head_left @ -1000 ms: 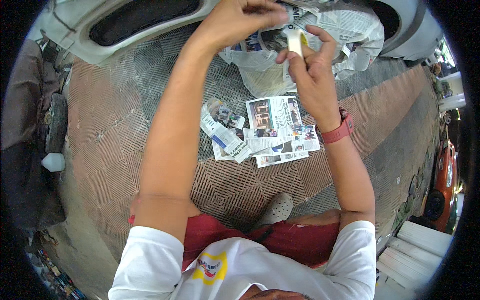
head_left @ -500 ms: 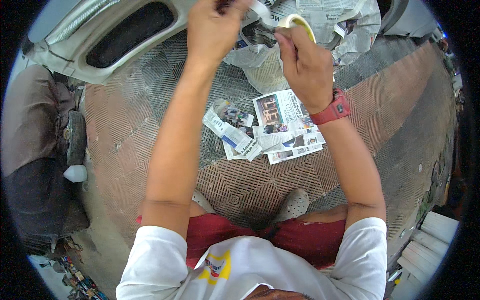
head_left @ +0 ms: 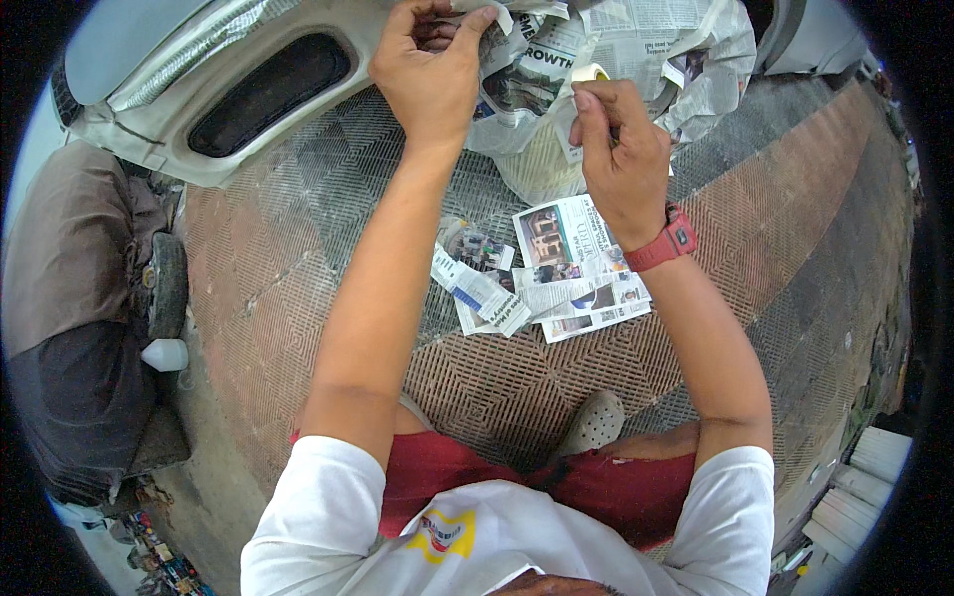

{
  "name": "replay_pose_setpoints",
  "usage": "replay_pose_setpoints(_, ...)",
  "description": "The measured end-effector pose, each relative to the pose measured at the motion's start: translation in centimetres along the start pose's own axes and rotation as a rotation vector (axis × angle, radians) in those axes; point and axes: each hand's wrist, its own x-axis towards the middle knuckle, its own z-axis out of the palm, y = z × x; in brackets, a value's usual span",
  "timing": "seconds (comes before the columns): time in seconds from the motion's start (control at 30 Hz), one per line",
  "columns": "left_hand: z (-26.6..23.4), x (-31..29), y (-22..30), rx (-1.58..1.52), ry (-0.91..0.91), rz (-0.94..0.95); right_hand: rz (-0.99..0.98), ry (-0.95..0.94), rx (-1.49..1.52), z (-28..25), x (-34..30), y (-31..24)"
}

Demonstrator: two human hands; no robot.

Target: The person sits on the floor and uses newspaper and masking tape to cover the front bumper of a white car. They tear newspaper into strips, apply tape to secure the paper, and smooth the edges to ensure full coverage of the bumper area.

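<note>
My left hand (head_left: 427, 70) is closed at the top, thumb and fingers pinching a strip of pale tape (head_left: 504, 18) at the edge of a newspaper covering (head_left: 631, 45). My right hand (head_left: 626, 159), with a red watch on its wrist, is closed on a roll of masking tape (head_left: 588, 74). Only part of the roll shows beyond my fingers; the rest is hidden. The newspaper, crumpled and joined with translucent sheeting, hangs in front of both hands. Below my right hand, torn newspaper pieces (head_left: 581, 283) lie on the floor mat.
A pale car bumper (head_left: 234, 159) with a dark oval opening stands at the upper left. Along the left edge are a brown and black cloth-like bulk (head_left: 75, 258), a small wheel (head_left: 169, 288) and a white cap-like object (head_left: 165, 355). White stacked blocks (head_left: 865, 477) sit at the lower right.
My left hand has moved slightly right and down, still with the tape strip. My right hand has come a little lower, and the tape roll shows less. The whole view has shifted slightly.
</note>
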Motion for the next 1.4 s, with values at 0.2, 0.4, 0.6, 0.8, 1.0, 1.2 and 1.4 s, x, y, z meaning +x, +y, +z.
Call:
replay_pose_setpoints(0.2,-0.1,0.9,0.6,0.273,0.057,0.171,0.057,-0.038,-0.024,0.0,-0.4,-0.1)
replay_pose_setpoints(0.4,-1.4,1.4,1.2,0.388,0.072,0.06,0.058,-0.048,0.004,0.0,-0.5,-0.2)
replay_pose_setpoints(0.6,-0.6,-0.1,0.3,-0.165,-0.167,-0.199,0.101,-0.027,0.06,0.3,0.0,-0.1)
replay_pose_setpoints(0.8,0.6,-0.8,0.1,-0.414,-0.51,-0.367,0.239,-0.021,0.099,0.3,0.5,0.4)
replay_pose_setpoints(1.0,-1.6,1.0,2.5,-0.209,-0.818,-0.436,0.318,-0.153,0.161,-0.5,1.2,0.0)
replay_pose_setpoints(1.2,-3.0,1.8,5.7,0.044,-0.893,-0.204,0.294,-0.255,0.344,0.1,1.6,-3.0)
replay_pose_setpoints(1.4,-5.2,3.3,7.5,-0.074,-0.823,-0.189,0.205,-0.291,0.384,0.4,1.2,-6.3)
